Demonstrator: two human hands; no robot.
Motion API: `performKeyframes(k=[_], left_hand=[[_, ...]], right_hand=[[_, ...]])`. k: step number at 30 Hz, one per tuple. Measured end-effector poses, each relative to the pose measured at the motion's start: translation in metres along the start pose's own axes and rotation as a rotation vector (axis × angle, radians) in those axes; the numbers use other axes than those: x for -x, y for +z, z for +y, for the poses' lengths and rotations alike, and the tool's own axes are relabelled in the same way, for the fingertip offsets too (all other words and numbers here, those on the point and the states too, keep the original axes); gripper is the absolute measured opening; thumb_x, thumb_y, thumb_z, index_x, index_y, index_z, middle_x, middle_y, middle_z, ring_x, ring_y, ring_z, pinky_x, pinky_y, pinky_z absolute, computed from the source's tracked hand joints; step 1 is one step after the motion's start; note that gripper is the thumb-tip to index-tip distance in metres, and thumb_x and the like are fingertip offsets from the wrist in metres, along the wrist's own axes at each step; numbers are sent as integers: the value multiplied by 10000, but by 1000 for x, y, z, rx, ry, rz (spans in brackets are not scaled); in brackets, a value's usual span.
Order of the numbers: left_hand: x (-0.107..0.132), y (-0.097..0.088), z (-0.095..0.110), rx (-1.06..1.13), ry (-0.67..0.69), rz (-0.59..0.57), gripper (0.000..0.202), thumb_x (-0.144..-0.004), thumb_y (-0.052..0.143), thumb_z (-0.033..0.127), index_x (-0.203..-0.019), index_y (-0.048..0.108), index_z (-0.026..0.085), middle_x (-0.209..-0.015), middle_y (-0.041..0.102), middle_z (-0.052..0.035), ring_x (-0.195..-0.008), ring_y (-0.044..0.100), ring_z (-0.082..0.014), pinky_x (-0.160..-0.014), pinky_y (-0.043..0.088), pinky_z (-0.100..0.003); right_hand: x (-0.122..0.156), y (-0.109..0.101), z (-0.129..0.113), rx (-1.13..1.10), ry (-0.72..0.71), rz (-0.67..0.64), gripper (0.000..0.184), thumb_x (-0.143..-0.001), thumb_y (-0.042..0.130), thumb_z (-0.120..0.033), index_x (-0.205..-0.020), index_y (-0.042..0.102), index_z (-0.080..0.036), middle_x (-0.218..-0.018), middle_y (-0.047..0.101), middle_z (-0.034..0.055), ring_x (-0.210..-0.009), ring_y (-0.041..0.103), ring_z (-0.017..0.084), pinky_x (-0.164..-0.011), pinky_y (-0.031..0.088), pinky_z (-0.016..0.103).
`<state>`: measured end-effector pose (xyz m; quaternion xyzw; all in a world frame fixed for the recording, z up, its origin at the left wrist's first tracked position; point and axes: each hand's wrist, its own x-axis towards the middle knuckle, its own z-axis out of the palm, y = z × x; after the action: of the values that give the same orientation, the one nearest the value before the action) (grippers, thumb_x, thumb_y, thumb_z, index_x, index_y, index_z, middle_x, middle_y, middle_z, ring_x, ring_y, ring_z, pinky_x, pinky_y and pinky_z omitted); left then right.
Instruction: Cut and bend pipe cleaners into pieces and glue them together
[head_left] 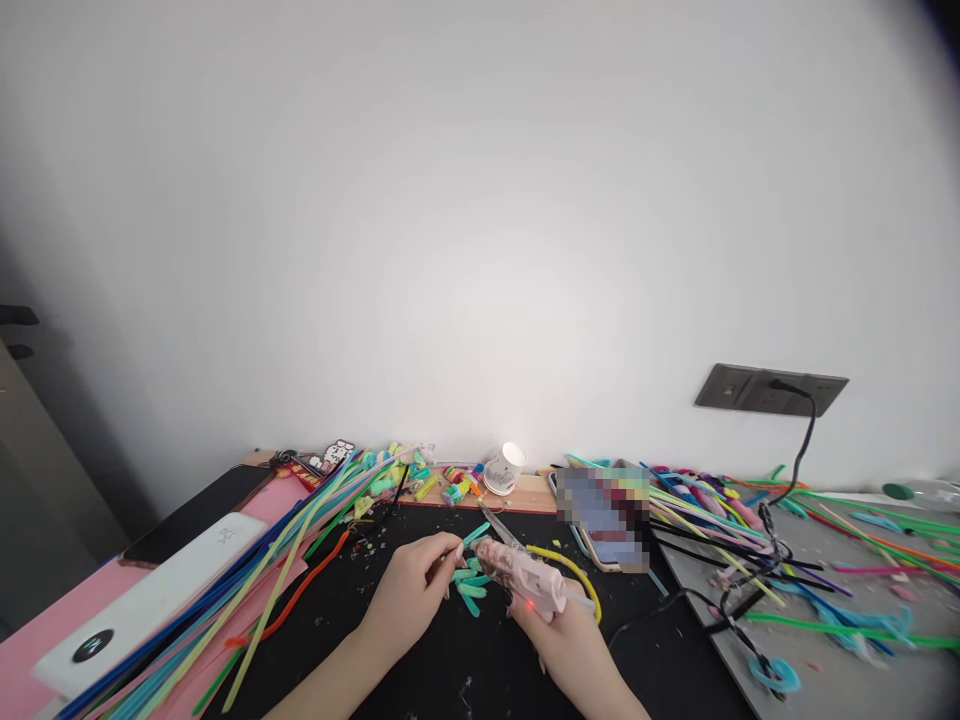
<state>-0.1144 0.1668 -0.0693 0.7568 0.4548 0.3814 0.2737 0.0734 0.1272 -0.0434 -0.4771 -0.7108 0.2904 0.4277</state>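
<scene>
My right hand [564, 638] is wrapped round a pink glue gun [525, 578] with a small red light glowing on it. The gun's tip points to the far left, close to the fingers of my left hand [416, 580]. Those fingers are pinched on a short teal pipe cleaner piece [475, 534]. Below the gun's tip, several short teal and green pieces [471, 590] lie in a loose pile on the black mat [420, 675]. Scissors [504, 530] rest just beyond the gun, partly hidden by it. A yellow pipe cleaner [581, 570] curves behind my right hand.
A paper cup [505, 470] stands by the wall. Right of centre lies a phone [600, 525]. Long pipe cleaners [247, 580] cover the left side beside a white device [161, 598]. More strands [840, 615] and a black cord [804, 455] from the socket [739, 388] occupy the right.
</scene>
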Motion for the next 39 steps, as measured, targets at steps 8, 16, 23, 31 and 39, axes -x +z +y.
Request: performKeyframes(k=[8,16,23,31,39], left_hand=[[0,0,0,10,-7,0,249,-874,337,263,-790,559,186,-698,578,8,-501,499,-99,-514,365,-195],[0,1,-1,12,-12,2,239,-871,344,265,-807,561,188,-706,583,8,-501,502,-98,-514,369,-192],[-1,1,-2,15,-17,9,233,-867,344,257,-806,558,190,-710,586,10,-503,503,-98,-512,367,-190],[0,2,-4,3,-22,20,234,-866,348,266,-787,555,191,-705,584,14,-504,501,-100,-508,362,-190],[-1,2,-4,-15,-33,40,236,-867,342,272,-795,554,197,-697,583,16,-504,506,-104,-510,364,-191]], right_hand=[[0,-1,0,28,59,-35,364,-737,505,-143,-1073,618,-225,-1053,647,19,-980,589,202,-848,471,247],[0,2,0,43,56,20,336,-755,489,-189,-1059,623,-235,-1017,661,16,-849,636,187,-768,506,240],[1,5,6,64,61,89,316,-729,500,-191,-1007,649,-200,-969,680,31,-814,641,195,-702,515,217],[2,8,19,57,48,123,298,-724,527,-207,-990,660,-194,-998,669,46,-909,615,228,-772,500,258],[1,7,16,19,51,99,322,-737,516,-226,-1035,640,-211,-1077,634,39,-1017,565,229,-882,447,301]])
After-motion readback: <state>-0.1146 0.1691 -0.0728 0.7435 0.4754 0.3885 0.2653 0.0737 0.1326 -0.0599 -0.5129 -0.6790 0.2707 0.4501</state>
